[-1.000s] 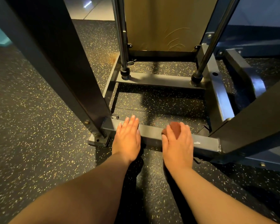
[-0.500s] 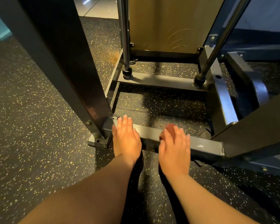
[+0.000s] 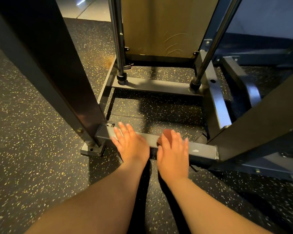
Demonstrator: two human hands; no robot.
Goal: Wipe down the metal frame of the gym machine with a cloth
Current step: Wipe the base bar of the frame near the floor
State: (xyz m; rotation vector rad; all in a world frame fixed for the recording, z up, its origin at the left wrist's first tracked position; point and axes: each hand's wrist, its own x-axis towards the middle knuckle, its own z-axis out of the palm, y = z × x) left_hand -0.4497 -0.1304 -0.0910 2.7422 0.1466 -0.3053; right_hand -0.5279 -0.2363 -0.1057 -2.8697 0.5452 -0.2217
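We see the low front crossbar [image 3: 201, 150] of the gym machine's grey metal frame running across the speckled rubber floor [image 3: 24, 132]. Our left hand [image 3: 131, 146] lies flat on the bar with its fingers straight, near the bar's left end. Our right hand [image 3: 173, 149] rests on the bar just right of it, fingers spread over a reddish-brown cloth [image 3: 166, 133] that shows beyond the fingertips. A dark upright post [image 3: 57, 73] rises from the bar's left end, above a bolted foot plate [image 3: 91, 150]. Beyond the bar, two chrome guide rods [image 3: 117, 39] stand on a rear crossbar [image 3: 156, 86], in front of a tan panel [image 3: 159, 22].
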